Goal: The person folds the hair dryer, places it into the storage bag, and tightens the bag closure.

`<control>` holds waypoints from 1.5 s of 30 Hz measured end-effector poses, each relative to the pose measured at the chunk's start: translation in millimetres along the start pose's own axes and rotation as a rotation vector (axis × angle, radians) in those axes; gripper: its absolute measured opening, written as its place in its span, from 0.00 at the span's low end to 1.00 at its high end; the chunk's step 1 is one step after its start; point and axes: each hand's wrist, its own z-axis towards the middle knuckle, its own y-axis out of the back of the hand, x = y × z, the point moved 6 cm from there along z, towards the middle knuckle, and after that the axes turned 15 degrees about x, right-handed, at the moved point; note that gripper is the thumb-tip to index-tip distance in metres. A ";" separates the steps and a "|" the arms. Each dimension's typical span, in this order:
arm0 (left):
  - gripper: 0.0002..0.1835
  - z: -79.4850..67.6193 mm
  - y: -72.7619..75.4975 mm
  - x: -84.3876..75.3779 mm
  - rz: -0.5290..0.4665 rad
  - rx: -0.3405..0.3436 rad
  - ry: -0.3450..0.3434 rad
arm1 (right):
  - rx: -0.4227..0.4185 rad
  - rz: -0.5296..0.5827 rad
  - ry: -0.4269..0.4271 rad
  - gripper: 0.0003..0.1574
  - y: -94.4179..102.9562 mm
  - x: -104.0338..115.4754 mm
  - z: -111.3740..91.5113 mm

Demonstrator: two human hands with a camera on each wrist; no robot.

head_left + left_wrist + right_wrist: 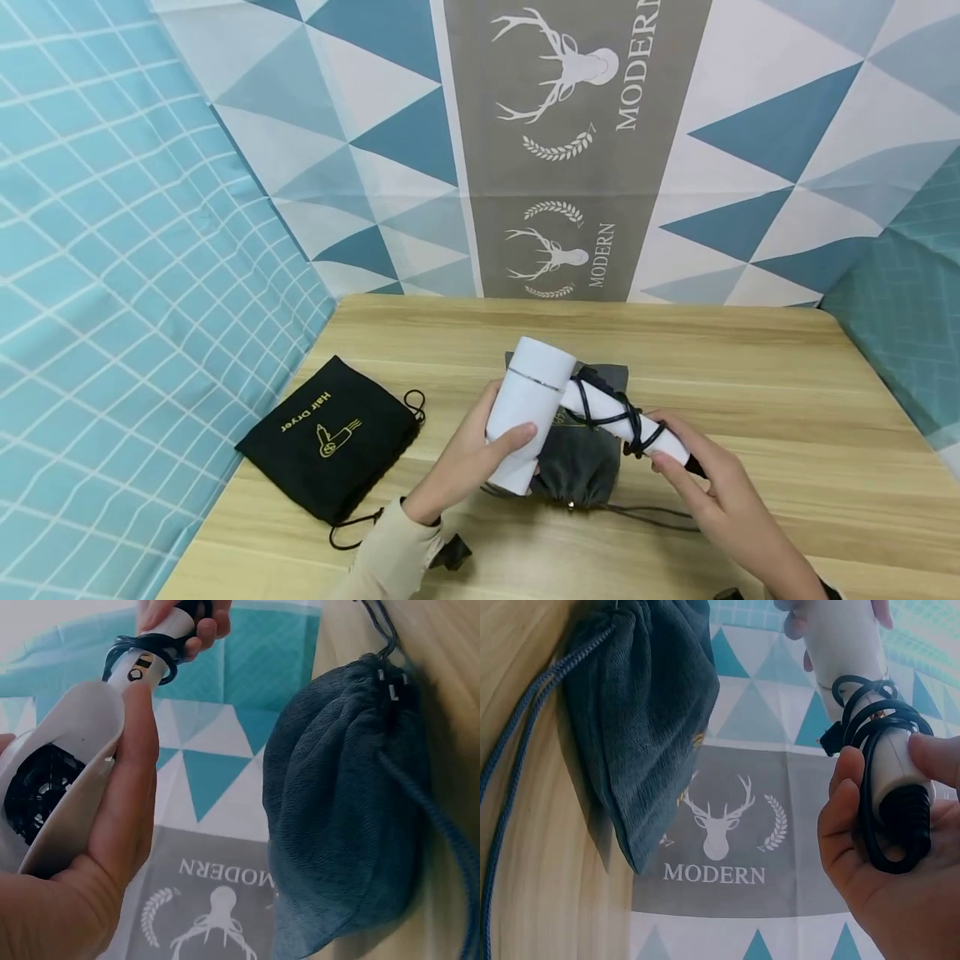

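Both hands hold a white hair dryer (531,392) above the table. My left hand (480,446) grips its barrel, thumb across the front; the left wrist view looks into the barrel's open end, where a dark fan grille (45,791) shows. The right hand (708,479) holds the end of the handle (892,761) between thumb and fingers. A black cord (636,429) is wound around the handle in several loops. Beneath the dryer lies a dark grey drawstring pouch (577,462), partly covered by the dryer in the head view.
A black drawstring bag (330,442) printed "Hair Dryer" in gold lies flat at the left of the wooden table (787,375). Patterned cloth (397,150) hangs behind the table's back edge, with blue checked cloth (112,250) along the left side.
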 end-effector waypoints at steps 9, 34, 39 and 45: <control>0.28 -13.5 -2.8 5.5 -0.029 -0.096 -0.094 | -0.070 -0.113 0.015 0.36 -7.4 3.2 3.3; 0.26 -17.9 -8.7 22.5 0.012 -0.197 -0.214 | -0.167 -0.090 -0.034 0.34 -32.6 1.1 2.8; 0.27 -19.3 -10.8 22.6 0.021 -0.232 -0.237 | -0.221 -0.092 0.015 0.35 -33.3 5.7 1.4; 0.28 -20.3 -14.3 25.0 0.006 -0.259 -0.267 | -0.251 -0.079 0.015 0.36 -35.6 8.5 0.5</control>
